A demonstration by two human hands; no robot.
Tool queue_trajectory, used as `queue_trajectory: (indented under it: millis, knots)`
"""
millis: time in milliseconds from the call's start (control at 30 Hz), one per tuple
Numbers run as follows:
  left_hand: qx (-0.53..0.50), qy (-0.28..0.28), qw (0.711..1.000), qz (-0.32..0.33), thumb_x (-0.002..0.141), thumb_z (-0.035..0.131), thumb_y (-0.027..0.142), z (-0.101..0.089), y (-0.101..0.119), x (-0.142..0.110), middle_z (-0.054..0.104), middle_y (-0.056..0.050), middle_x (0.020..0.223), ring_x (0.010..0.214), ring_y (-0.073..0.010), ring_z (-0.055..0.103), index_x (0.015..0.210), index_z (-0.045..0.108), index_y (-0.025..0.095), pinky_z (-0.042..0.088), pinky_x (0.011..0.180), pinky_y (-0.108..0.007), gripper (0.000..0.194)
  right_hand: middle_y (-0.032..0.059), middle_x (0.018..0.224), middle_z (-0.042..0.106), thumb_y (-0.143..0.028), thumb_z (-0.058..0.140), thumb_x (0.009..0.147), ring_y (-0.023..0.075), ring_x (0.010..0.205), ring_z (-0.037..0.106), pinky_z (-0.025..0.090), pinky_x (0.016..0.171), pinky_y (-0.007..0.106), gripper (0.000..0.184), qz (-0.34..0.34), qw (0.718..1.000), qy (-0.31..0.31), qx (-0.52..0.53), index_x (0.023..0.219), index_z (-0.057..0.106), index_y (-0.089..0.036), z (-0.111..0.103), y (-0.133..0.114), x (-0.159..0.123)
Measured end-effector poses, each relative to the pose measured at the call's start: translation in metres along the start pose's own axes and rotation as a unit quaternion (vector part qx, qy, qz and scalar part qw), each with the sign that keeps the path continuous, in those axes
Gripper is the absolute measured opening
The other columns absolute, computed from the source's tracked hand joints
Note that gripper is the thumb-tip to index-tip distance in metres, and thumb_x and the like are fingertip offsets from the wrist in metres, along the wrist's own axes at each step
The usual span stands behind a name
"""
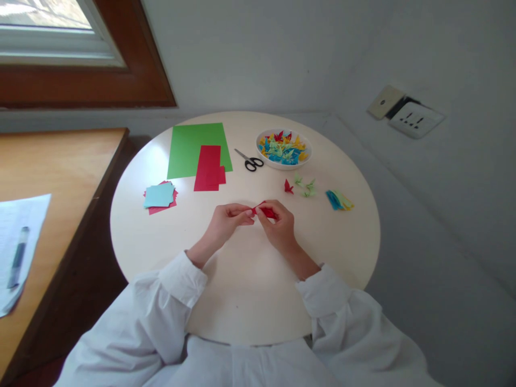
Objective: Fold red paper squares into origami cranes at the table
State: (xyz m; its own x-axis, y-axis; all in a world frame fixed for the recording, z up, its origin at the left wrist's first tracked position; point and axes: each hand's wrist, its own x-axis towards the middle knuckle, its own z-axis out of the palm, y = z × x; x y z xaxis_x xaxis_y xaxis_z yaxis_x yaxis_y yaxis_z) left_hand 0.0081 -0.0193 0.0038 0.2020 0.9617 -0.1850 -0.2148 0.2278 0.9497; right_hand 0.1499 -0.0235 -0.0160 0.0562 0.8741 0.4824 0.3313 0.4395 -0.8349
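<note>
Free to pass over round tabletop (245,306) at 6 o'clock, between sleeves (326,293). Blocked centrally by left hand (228,221) and right hand (279,223), at 10 by paper squares (159,195), 12 by scissors (253,163), 1 by shallow bowl (281,165), 2 by origami cranes (310,188).

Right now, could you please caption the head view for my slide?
Left hand and right hand pinch a small red paper over a round white table.

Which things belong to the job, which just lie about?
Likely job: red paper in left hand and right hand, scissors, green sheet, red pieces, stacked squares, bowl of folded pieces.
Probably just lying about: pen, white paper on wooden desk.
</note>
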Motion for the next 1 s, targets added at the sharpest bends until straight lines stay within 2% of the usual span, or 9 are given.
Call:
queue_trajectory:
  millis: [433, 1000]
  knots:
    - [0.015, 0.024, 1.000, 0.014, 0.053, 0.077, 0.042, 0.0034, -0.0028, 0.0001, 0.068, -0.006, 0.065, 0.059, -0.0159, 0.064, 0.067, 0.067, 0.011, 0.055, 0.072, -0.038, 0.036, 0.0021, 0.077, 0.063, -0.024, 0.056, 0.077, 0.0132, 0.069, 0.059, 0.052, 0.062, 0.027, 0.006, 0.001, 1.000, 0.013, -0.015, 0.075, 0.060, -0.020, 0.0001, 0.0007, -0.0011]
    - [0.028, 0.031, 0.999, 0.018, 0.053, 0.077, 0.042, 0.0045, -0.0042, 0.0008, 0.069, -0.007, 0.067, 0.060, -0.0170, 0.065, 0.068, 0.067, 0.011, 0.055, 0.070, -0.036, 0.036, 0.0021, 0.077, 0.063, -0.022, 0.057, 0.077, 0.0134, 0.069, 0.059, 0.052, 0.062, 0.027, 0.004, -0.015, 0.999, 0.021, -0.025, 0.075, 0.059, -0.021, 0.0008, 0.0009, -0.0008]
